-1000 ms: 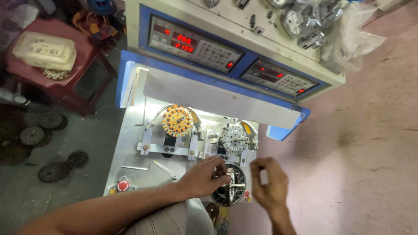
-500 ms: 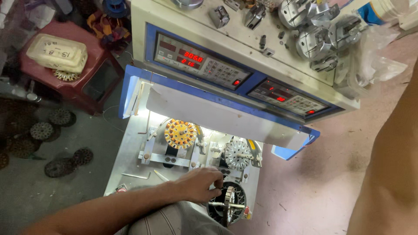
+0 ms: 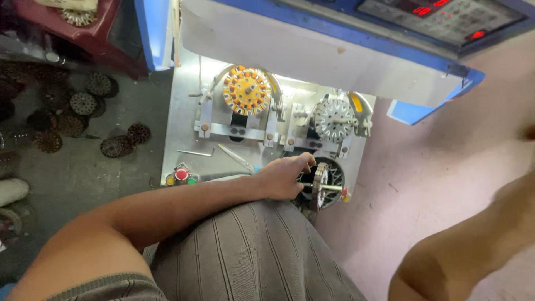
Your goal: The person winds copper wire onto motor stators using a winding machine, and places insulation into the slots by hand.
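Note:
My left hand (image 3: 283,177) reaches across my lap and curls its fingers over the rim of a dark round metal part with a spindle (image 3: 324,179), at the front edge of the machine's white work plate (image 3: 184,131). Behind it, an orange wound stator (image 3: 246,90) and a white bare stator (image 3: 333,118) sit side by side on fixtures. Only my right forearm (image 3: 473,239) shows, blurred, at the lower right. Its hand is out of frame.
A blue and white control box with red displays (image 3: 446,17) overhangs the plate. A red button (image 3: 180,174), a hex key (image 3: 196,152) and a thin tool (image 3: 237,159) lie on the plate. Several dark round laminations (image 3: 83,103) litter the grey floor at left. My striped trouser leg (image 3: 251,256) fills the foreground.
My right hand has left the round part and swung off to the right, out of view. My left hand stays on the part. The view has dropped closer to the plate.

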